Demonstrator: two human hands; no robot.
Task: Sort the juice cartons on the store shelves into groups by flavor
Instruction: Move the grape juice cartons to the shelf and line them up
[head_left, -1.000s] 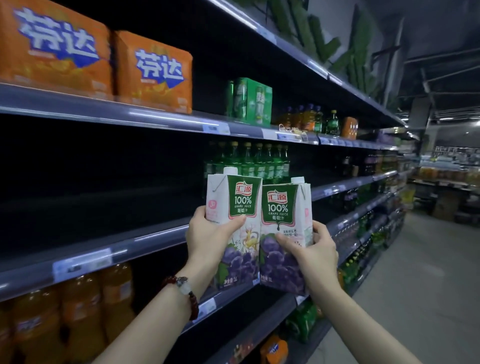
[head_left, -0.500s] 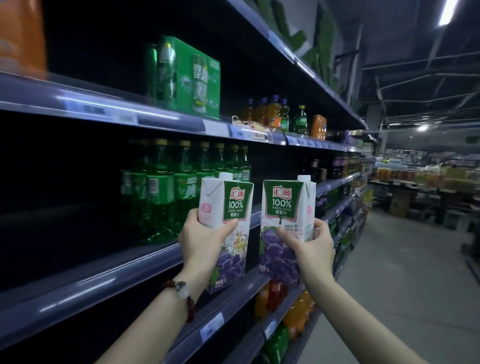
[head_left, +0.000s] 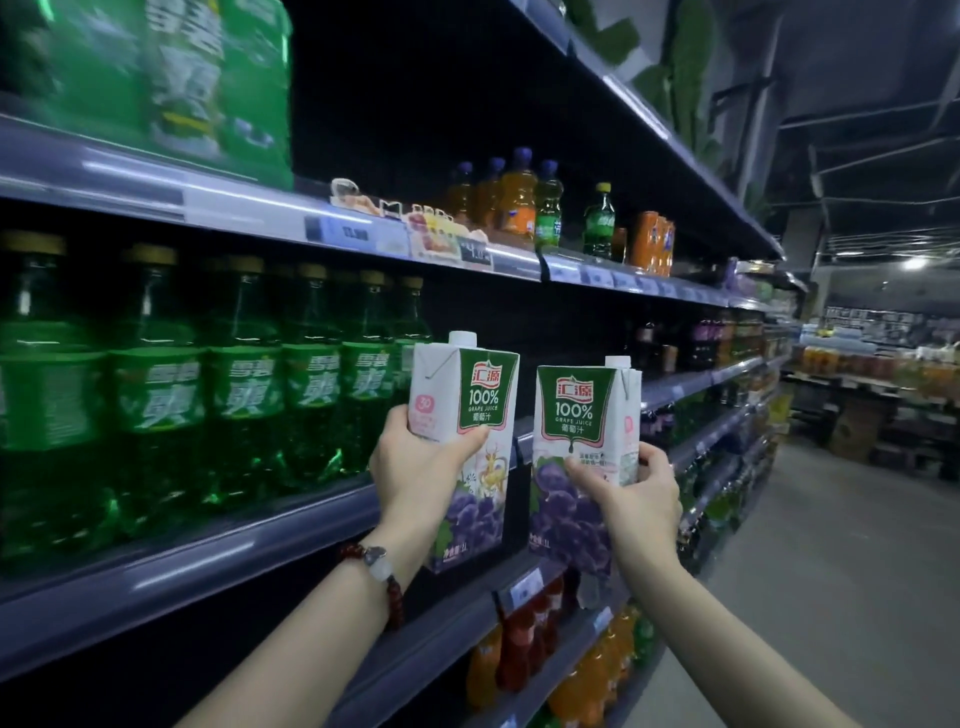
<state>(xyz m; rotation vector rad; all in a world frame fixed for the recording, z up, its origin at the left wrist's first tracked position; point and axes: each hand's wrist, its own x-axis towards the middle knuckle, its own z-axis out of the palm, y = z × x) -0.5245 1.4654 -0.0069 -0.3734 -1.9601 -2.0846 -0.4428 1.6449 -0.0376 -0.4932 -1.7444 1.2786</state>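
Note:
I hold two grape juice cartons upright in front of the shelves, each white with a green label and purple grapes. My left hand (head_left: 415, 467) grips the left carton (head_left: 470, 415) around its middle. My right hand (head_left: 631, 499) grips the right carton (head_left: 582, 441) from its right side. The two cartons are a small gap apart, at the height of the middle shelf edge (head_left: 260, 540). A beaded bracelet sits on my left wrist.
Green soda bottles (head_left: 244, 395) fill the middle shelf to the left. Orange and green bottles (head_left: 519, 200) stand on the shelf above. Orange and red bottles (head_left: 524, 654) sit on the lower shelves. The aisle floor (head_left: 841, 571) opens to the right.
My view has moved rightwards along the shelf; the orange packs left the view and the green bottles now fill the left. Both hands still carry the cartons, now slightly further apart.

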